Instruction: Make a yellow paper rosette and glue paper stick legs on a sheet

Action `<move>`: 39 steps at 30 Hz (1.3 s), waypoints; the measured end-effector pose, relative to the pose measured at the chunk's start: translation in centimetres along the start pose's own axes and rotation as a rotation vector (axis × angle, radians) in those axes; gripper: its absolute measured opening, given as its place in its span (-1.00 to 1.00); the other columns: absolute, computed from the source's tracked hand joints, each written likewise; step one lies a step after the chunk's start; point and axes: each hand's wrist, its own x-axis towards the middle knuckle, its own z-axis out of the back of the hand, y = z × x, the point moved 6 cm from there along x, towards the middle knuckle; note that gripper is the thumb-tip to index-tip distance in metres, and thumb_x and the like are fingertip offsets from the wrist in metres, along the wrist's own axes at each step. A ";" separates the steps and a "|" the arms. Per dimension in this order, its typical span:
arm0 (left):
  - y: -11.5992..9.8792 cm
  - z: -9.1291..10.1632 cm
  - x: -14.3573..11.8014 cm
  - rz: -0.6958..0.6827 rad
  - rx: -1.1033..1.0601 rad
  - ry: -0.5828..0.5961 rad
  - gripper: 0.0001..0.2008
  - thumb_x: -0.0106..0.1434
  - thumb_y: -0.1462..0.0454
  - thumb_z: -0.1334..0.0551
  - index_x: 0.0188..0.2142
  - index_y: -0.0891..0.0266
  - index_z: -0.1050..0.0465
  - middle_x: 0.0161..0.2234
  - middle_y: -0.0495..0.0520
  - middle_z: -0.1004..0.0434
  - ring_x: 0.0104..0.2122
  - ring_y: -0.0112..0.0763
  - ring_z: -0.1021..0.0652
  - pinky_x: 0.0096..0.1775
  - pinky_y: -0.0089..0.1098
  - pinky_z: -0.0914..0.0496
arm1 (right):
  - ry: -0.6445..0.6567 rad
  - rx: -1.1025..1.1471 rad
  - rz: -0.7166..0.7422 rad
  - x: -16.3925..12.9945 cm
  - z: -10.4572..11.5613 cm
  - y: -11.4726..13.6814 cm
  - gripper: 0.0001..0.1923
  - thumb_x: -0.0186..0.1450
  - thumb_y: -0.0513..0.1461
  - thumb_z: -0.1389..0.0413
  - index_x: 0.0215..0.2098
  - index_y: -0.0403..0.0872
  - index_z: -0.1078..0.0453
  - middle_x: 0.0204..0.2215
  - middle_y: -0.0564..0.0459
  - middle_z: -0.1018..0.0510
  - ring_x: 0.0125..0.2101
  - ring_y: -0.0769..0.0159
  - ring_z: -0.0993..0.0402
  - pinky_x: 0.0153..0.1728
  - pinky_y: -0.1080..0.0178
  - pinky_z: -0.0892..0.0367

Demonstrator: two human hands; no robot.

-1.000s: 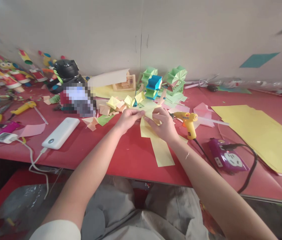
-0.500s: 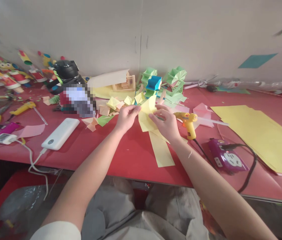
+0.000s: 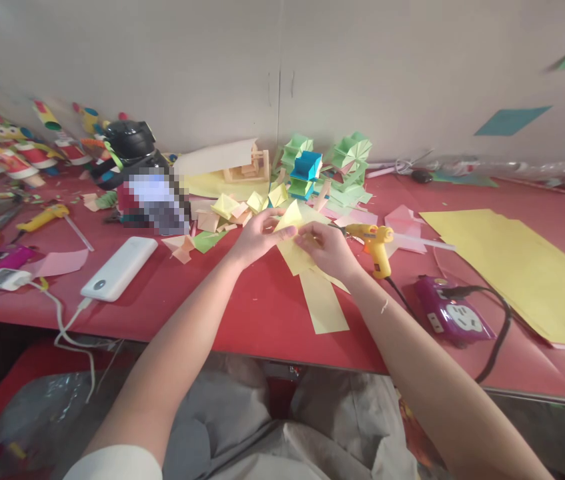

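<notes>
The left hand [image 3: 261, 239] and right hand [image 3: 325, 250] meet just above the red table [image 3: 257, 310], both closed on one folded piece of yellow paper [image 3: 292, 259]. The left pinches it between thumb and fingers; the right thumb and fingers grip its other side, close to the left thumb. A corner of the paper stands up behind the hands, and its lower part slants towards a yellow strip [image 3: 327, 310] lying flat on the table.

Just right of the right hand is a yellow glue gun [image 3: 377, 253] with a clear stick in its back end — the dark label on its body is too small to read. Nearer the front edge sits a purple power strip [image 3: 452, 312] with a plug in it, and beyond that lie large yellow sheets [image 3: 507, 267]. On the left, a white power bank [image 3: 121, 270] carries a round dark mark — any writing there is unreadable. Behind the hands stand a blue and green folded paper piece [image 3: 306, 167] and green paper wheels [image 3: 352, 152].
</notes>
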 end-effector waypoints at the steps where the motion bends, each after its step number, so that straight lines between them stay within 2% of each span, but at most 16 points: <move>1: -0.1 -0.2 -0.2 0.008 0.023 0.019 -0.45 0.04 0.17 -0.48 0.01 0.20 -0.45 -0.11 0.16 -0.62 -0.08 -0.11 -0.59 -0.03 -0.19 -0.44 | 0.025 -0.032 0.031 -0.1 -0.1 0.3 -0.82 0.28 -0.13 -0.16 -0.33 -0.08 -0.45 -0.40 0.02 -0.54 -0.41 0.31 -0.35 -0.35 0.22 -0.25; 3: -0.3 -0.6 -0.4 0.020 0.042 0.041 -0.50 0.05 0.25 -0.45 0.00 0.20 -0.47 -0.08 0.16 -0.62 -0.08 -0.10 -0.59 -0.08 -0.20 -0.46 | 0.054 -0.073 0.088 -0.2 -0.2 0.8 -0.85 0.29 -0.15 -0.13 -0.31 -0.07 -0.45 -0.35 0.00 -0.55 -0.37 0.29 -0.39 -0.32 0.20 -0.28; 6: -0.4 -0.7 -0.5 0.015 0.064 -0.001 -0.59 0.06 0.34 -0.36 -0.05 0.22 -0.50 -0.13 0.13 -0.63 -0.15 -0.14 -0.61 -0.17 -0.28 -0.46 | 0.068 -0.109 0.144 -0.3 -0.3 1.3 -0.88 0.29 -0.19 -0.13 -0.30 -0.06 -0.46 -0.30 -0.01 -0.55 -0.35 0.27 -0.43 -0.29 0.20 -0.32; 10: -0.4 -0.8 -0.4 0.005 0.097 0.009 -0.75 0.11 0.32 -0.26 -0.18 0.24 -0.54 -0.19 0.11 -0.63 -0.19 -0.18 -0.59 -0.22 -0.34 -0.42 | 0.094 -0.141 0.204 -0.4 -0.4 1.5 -0.92 0.26 -0.27 -0.11 -0.30 -0.06 -0.45 -0.31 -0.01 -0.53 -0.34 0.26 -0.45 -0.26 0.19 -0.36; 13: -0.3 -0.6 -0.4 0.020 0.137 -0.003 -0.78 0.07 0.34 -0.27 -0.23 0.22 -0.54 -0.27 0.07 -0.60 -0.25 -0.23 -0.57 -0.25 -0.35 -0.39 | 0.110 -0.145 0.250 -0.5 -0.5 1.6 -0.84 0.16 -0.37 -0.09 -0.32 -0.06 -0.45 -0.30 0.00 -0.50 -0.31 0.25 -0.47 -0.21 0.17 -0.39; 17: -0.5 -0.3 -0.4 -0.032 0.317 -0.051 -0.90 0.03 0.36 -0.28 -0.39 0.21 -0.49 -0.39 -0.01 -0.49 -0.35 -0.32 -0.50 -0.34 -0.39 -0.30 | 0.113 -0.170 0.266 -0.5 -0.7 1.2 -0.77 0.12 -0.43 -0.04 -0.37 -0.05 -0.46 -0.29 0.01 -0.48 -0.29 0.25 -0.49 -0.19 0.17 -0.41; 20: -0.4 0.4 -0.2 -0.024 0.333 -0.137 -0.95 0.05 0.32 -0.30 -0.42 0.21 -0.49 -0.43 -0.04 -0.48 -0.36 -0.34 -0.49 -0.34 -0.40 -0.29 | -0.024 -0.218 0.346 -0.5 -0.2 1.7 -0.78 0.19 -0.38 -0.07 -0.27 -0.03 -0.49 -0.19 -0.05 -0.50 -0.16 0.16 -0.49 -0.08 0.07 -0.40; 23: 0.1 1.8 -0.1 0.022 0.269 -0.301 -0.89 0.04 0.28 -0.33 -0.38 0.21 -0.54 -0.44 -0.06 -0.51 -0.37 -0.34 -0.50 -0.34 -0.40 -0.32 | -0.293 -0.275 0.430 -0.9 1.3 3.0 -0.79 0.25 -0.31 -0.12 -0.16 0.01 -0.49 -0.09 -0.10 -0.48 -0.02 0.06 -0.44 0.02 -0.06 -0.35; 26: 0.6 2.9 0.0 0.033 0.207 -0.430 -0.87 0.01 0.26 -0.36 -0.39 0.21 -0.54 -0.47 -0.07 -0.52 -0.39 -0.35 -0.50 -0.34 -0.41 -0.33 | -0.479 -0.279 0.425 -1.6 2.5 4.1 -0.87 0.29 -0.25 -0.12 -0.22 0.05 -0.49 -0.19 -0.07 -0.50 -0.11 0.08 -0.45 -0.08 -0.05 -0.38; 28: 0.8 3.1 0.1 0.017 0.145 -0.457 -0.86 -0.01 0.27 -0.36 -0.40 0.23 -0.52 -0.46 -0.06 -0.53 -0.38 -0.35 -0.52 -0.33 -0.41 -0.34 | -0.448 -0.239 0.392 -1.7 2.5 4.2 -0.88 0.32 -0.22 -0.10 -0.25 0.04 -0.49 -0.33 -0.02 -0.50 -0.28 0.17 -0.47 -0.23 0.05 -0.41; 30: 0.9 2.9 0.1 -0.005 0.090 -0.455 -0.84 -0.02 0.30 -0.34 -0.38 0.24 -0.50 -0.44 -0.04 -0.55 -0.35 -0.34 -0.54 -0.30 -0.40 -0.36 | -0.313 -0.178 0.338 -1.5 1.5 3.9 -0.87 0.34 -0.19 -0.09 -0.24 0.01 -0.49 -0.43 0.03 -0.50 -0.42 0.27 -0.43 -0.35 0.14 -0.39; 33: 1.0 2.0 0.0 -0.012 0.074 -0.424 -0.81 -0.03 0.32 -0.34 -0.35 0.24 -0.48 -0.40 -0.01 -0.57 -0.32 -0.32 -0.56 -0.28 -0.39 -0.39 | -0.160 -0.125 0.202 -1.1 0.1 2.6 -0.78 0.32 -0.08 -0.15 -0.19 -0.04 -0.47 -0.41 0.03 -0.54 -0.47 0.33 -0.42 -0.40 0.20 -0.39; 36: 1.2 0.7 0.0 -0.005 0.089 -0.353 -0.81 -0.02 0.31 -0.35 -0.36 0.23 -0.47 -0.36 0.03 -0.58 -0.28 -0.29 -0.56 -0.26 -0.38 -0.40 | -0.185 -0.138 0.100 -0.8 -0.2 1.3 -0.69 0.29 0.00 -0.17 -0.20 -0.06 -0.45 -0.33 -0.02 -0.55 -0.43 0.31 -0.43 -0.38 0.20 -0.39; 39: 1.5 -0.3 0.0 0.007 0.110 -0.317 -0.84 -0.03 0.32 -0.35 -0.40 0.23 -0.44 -0.35 0.03 -0.56 -0.24 -0.29 -0.56 -0.19 -0.36 -0.40 | -0.230 -0.178 0.085 -0.6 0.0 0.6 -0.79 0.29 -0.07 -0.15 -0.26 -0.05 -0.44 -0.34 -0.01 -0.55 -0.40 0.28 -0.44 -0.36 0.19 -0.37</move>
